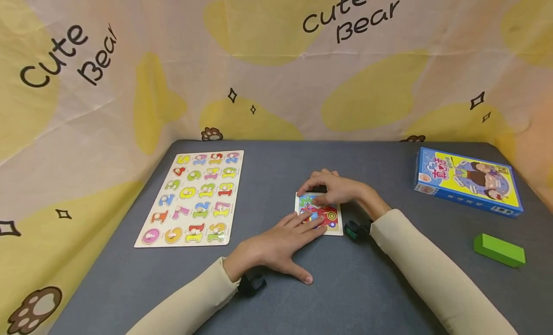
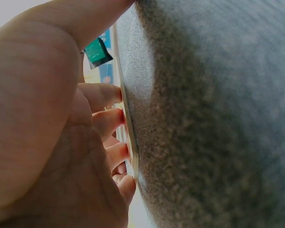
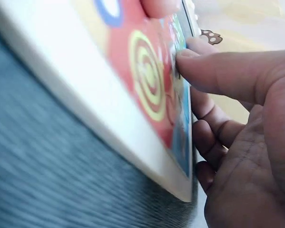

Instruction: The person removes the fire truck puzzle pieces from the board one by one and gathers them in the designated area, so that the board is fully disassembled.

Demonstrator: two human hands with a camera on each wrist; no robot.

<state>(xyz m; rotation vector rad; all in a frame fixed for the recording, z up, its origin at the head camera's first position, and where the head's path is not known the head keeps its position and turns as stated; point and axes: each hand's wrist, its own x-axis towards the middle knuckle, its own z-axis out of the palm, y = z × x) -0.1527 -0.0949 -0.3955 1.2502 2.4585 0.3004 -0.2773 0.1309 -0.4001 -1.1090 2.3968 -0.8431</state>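
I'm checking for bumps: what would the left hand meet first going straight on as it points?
Already touching the small picture board, the left hand would probably meet the right hand first, across that board, though depth and height are unclear.

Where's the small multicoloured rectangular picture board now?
In the head view, the picture board lies just right of centre, touched by the left hand and right hand, right of the cream number board.

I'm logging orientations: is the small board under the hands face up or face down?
Face up: the small board shows its coloured picture to the head camera.
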